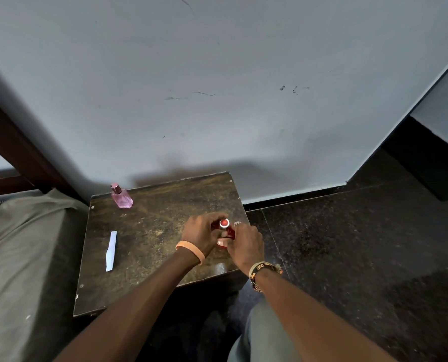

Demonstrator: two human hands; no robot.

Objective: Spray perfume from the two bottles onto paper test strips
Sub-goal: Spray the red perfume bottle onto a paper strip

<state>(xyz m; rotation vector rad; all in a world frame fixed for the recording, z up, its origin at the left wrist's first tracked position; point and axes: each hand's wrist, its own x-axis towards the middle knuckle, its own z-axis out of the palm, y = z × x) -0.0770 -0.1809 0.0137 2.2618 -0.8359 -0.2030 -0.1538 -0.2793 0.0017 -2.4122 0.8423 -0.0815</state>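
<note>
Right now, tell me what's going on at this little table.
A person grips a red perfume bottle with both hands over the right side of the small dark table. The left hand curls round its upper part and the right hand holds it lower down. The pink bottle stands untouched at the back left corner. One white paper strip lies flat on the left side, apart from both hands.

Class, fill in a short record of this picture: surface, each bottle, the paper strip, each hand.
surface: small dark table
pink bottle: upright at the table's far left corner, untouched
red bottle: near the table's right edge, held between both hands
paper strip: flat near the table's left edge, apart from both bottles
left hand: grips the red bottle
right hand: grips the red bottle from the other side
</note>
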